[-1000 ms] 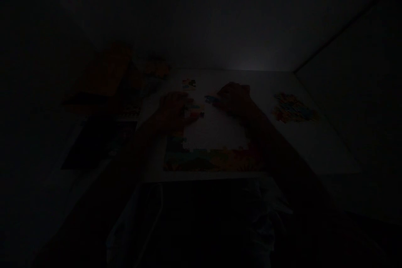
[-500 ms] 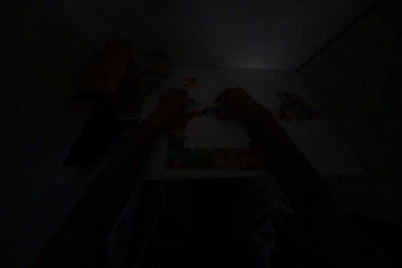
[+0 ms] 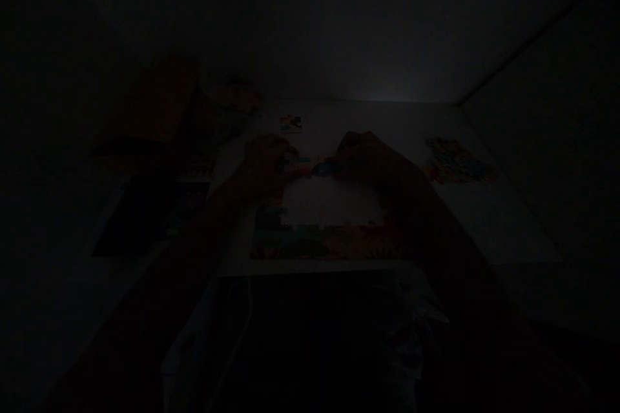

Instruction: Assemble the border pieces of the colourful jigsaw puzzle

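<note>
The picture is very dark. A jigsaw puzzle (image 3: 314,243), put together as a frame of coloured pieces around a bare white middle, lies on the white table. My left hand (image 3: 268,160) rests at its upper left, with thumb and curved fingers apart around the top border. At the upper right is my right hand (image 3: 368,153), its fingers drawn together at a bluish puzzle piece (image 3: 321,170) by the inner side of the top border. The fingertips are dim, and my hand covers part of the border.
A small joined block of pieces (image 3: 291,124) lies beyond my left hand. Loose pieces (image 3: 458,161) are heaped at the right. An orange box (image 3: 159,106) and a dark flat object (image 3: 140,216) are at the left. A wall (image 3: 339,26) rises behind the table.
The view has shifted slightly, so the table sits a little higher and further left. My right fingers have bent in a bit more near the bluish piece. My left hand stays about the same.
</note>
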A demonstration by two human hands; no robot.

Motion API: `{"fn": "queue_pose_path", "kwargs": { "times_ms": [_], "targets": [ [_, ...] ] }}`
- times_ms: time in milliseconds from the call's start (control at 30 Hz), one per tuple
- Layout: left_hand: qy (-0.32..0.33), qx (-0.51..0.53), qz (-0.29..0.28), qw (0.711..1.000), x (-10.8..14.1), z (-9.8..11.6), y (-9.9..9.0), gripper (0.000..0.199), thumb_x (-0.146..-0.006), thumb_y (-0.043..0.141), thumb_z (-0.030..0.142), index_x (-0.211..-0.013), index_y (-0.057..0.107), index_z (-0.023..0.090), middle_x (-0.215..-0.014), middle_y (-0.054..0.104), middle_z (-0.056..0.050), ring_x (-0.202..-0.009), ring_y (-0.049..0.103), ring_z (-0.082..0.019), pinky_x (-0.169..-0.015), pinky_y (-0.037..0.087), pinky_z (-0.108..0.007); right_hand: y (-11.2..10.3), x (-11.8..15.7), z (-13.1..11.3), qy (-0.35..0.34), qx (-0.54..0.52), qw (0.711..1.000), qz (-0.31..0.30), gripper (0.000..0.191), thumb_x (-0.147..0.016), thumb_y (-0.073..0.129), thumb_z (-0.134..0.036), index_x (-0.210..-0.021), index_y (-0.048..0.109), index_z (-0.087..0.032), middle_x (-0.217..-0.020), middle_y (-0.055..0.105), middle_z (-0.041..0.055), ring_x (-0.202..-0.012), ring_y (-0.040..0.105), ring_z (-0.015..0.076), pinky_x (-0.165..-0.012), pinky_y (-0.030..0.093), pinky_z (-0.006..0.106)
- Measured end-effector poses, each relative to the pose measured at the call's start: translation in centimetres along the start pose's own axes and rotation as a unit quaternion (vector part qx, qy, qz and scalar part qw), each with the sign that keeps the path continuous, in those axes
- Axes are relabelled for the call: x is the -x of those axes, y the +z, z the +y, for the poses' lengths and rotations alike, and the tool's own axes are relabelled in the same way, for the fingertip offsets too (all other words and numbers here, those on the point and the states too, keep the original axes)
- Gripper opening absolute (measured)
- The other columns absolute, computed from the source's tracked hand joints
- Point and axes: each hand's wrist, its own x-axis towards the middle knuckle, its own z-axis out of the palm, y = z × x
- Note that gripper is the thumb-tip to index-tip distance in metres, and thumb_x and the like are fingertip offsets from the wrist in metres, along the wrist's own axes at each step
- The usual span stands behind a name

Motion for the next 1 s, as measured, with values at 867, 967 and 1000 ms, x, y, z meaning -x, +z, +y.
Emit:
{"fn": "queue_pose_path", "kwargs": {
  "times_ms": [867,967,1000],
  "targets": [
    [0.004,-0.003,0.031,0.999,-0.2,-2.0,0.7,0.045,-0.110,0.088,0.059,-0.145,0.088,0.029,-0.162,0.079,-0.016,-0.157,0.066,-0.044,-0.140,0.047,-0.066,-0.5,3.0,6.8,0.074,0.020,0.988,0.133,0.071,-0.109,0.087,-0.077,-0.169,0.086,-0.040,-0.153,0.077,0.0166,-0.136,0.077,0.0459,-0.127,0.063,0.073],
    [0.005,-0.006,0.033,0.999,-0.3,-2.2,0.7,0.046,-0.111,0.087,0.059,-0.146,0.088,0.029,-0.164,0.077,-0.016,-0.157,0.066,-0.044,-0.139,0.048,-0.065,0.4,2.5,7.2,0.120,0.072,0.983,0.116,0.078,-0.104,0.091,-0.079,-0.170,0.084,-0.037,-0.161,0.074,0.0200,-0.151,0.069,0.0556,-0.134,0.053,0.085],
    [0.005,-0.007,0.032,0.999,-0.3,-2.2,0.6,0.046,-0.111,0.086,0.058,-0.146,0.087,0.029,-0.164,0.077,-0.016,-0.158,0.065,-0.044,-0.139,0.048,-0.065,0.7,2.3,7.2,0.127,0.084,0.983,0.104,0.080,-0.104,0.091,-0.079,-0.171,0.084,-0.036,-0.166,0.072,0.0212,-0.157,0.066,0.0582,-0.136,0.051,0.088]
  ]
}}
